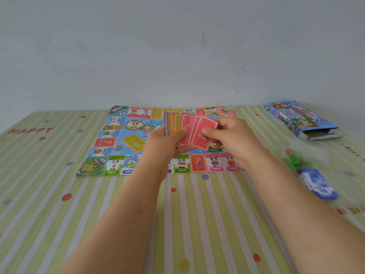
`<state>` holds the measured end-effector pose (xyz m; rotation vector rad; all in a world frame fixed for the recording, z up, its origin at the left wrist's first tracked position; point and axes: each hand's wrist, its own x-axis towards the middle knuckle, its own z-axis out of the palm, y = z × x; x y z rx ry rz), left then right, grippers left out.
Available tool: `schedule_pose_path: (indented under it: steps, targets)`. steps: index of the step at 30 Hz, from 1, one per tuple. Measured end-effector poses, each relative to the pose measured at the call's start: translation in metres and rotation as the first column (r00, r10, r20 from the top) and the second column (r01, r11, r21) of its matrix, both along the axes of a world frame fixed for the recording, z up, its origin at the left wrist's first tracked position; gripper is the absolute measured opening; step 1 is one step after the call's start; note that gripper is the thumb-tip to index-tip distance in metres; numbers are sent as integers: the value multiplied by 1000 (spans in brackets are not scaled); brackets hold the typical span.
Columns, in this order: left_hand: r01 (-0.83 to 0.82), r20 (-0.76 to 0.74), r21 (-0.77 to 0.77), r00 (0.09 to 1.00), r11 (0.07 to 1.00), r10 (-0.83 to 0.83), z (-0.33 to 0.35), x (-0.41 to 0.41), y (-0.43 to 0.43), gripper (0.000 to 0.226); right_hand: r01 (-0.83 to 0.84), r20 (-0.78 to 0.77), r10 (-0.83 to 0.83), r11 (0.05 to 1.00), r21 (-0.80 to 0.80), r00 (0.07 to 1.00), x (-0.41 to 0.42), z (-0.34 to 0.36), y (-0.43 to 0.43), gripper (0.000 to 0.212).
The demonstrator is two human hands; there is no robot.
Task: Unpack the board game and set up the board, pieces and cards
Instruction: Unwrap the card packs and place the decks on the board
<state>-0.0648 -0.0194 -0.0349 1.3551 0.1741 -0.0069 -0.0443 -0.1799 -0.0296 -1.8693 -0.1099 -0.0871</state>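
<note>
Holding a fan of cards (pixel 197 133) above the board (pixel 118 139), the left hand (pixel 167 143) grips the stack from below, thumb pressed on the red backs. The right hand (pixel 231 135) pinches the frontmost red card, which has a question mark. Orange and purple cards show behind. The board lies unfolded on the striped bench (pixel 197 214). Off to the right lie the game box (pixel 300 119) with one end open, blurred green and red pieces (pixel 295 161), and a pile of blue play money (pixel 320 184).
</note>
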Motion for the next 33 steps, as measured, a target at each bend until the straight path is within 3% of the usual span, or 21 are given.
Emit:
schedule_pose_path:
  steps: [8, 22, 27, 33]
  targets:
    - [50, -24, -47, 998, 998, -51, 1, -2, -2, 13, 8, -44, -8, 1000, 4, 999, 1, 0, -2, 5]
    - [-17, -2, -46, 1000, 999, 17, 1, -1, 2, 21, -54, -167, 91, 975, 214, 982, 2, -1, 0, 6]
    - [-1, -10, -98, 1000, 995, 0, 1, -1, -1, 13, 29, -167, 6, 978, 209, 986, 5, -3, -2, 4]
    - [3, -14, -34, 1000, 999, -3, 1, -3, -3, 8, -37, -175, 76, 975, 219, 982, 6, -5, -2, 5]
